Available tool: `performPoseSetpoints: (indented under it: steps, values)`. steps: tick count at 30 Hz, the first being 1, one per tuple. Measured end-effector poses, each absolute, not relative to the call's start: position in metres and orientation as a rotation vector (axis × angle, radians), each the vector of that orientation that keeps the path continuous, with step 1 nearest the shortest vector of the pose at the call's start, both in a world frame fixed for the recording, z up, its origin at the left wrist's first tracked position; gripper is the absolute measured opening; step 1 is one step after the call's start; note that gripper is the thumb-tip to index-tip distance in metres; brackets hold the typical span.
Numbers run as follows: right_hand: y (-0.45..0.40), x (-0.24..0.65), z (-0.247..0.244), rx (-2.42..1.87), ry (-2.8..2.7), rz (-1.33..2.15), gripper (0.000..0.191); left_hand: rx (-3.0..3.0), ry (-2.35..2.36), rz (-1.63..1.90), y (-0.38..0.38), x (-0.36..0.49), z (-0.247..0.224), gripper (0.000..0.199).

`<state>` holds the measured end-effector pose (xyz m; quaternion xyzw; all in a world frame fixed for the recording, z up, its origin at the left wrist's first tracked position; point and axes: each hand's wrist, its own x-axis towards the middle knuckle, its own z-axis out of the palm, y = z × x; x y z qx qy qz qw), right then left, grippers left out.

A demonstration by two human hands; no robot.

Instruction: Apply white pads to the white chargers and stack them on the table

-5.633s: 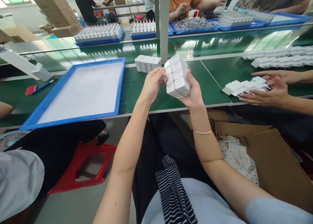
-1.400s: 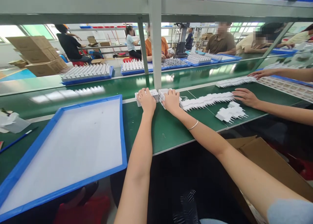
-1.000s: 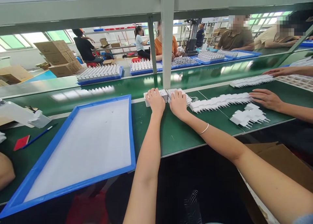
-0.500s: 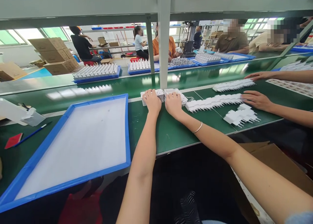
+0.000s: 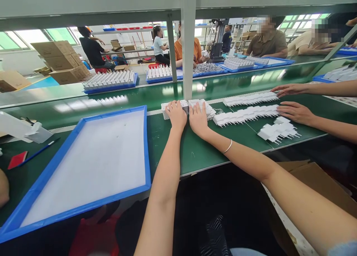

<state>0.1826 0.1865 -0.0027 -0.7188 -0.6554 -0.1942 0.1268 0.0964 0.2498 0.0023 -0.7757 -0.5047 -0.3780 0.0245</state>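
Observation:
My left hand rests with bent fingers on a stack of flat white pieces by the grey post. Beside it, my right hand lies, fingers somewhat apart, over a second white stack. Neither hand lifts anything; the stacks sit on the green table. Right of my right hand, a row of white parts with thin pins runs toward a co-worker's hand. Behind it is another such row, touched by the co-worker's other hand. A small cluster of white parts lies nearer the edge.
A blue-rimmed white tray lies at the left, overhanging the front edge of the green table. A grey post rises behind my hands. Farther left are a plastic container, a blue pen and a red pad.
The back row of white parts has moved left, along with the co-worker's far hand. My hands stay at the stacks, with my right fingers a little more spread. An arm part appears at the left edge.

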Motion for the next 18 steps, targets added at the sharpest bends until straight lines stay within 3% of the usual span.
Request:
performPoseSetpoints:
  steps: [11,18]
  values:
    - [0.193,0.184,0.012,-2.134,-1.773,-0.303,0.054,-2.448,-1.588,-1.240,0.246,0.099,0.006,0.045]
    - [0.204,0.209,0.037,-2.075,-1.577,-0.118,0.033,-2.467,-1.599,-1.416,0.246,0.098,0.017,0.042]
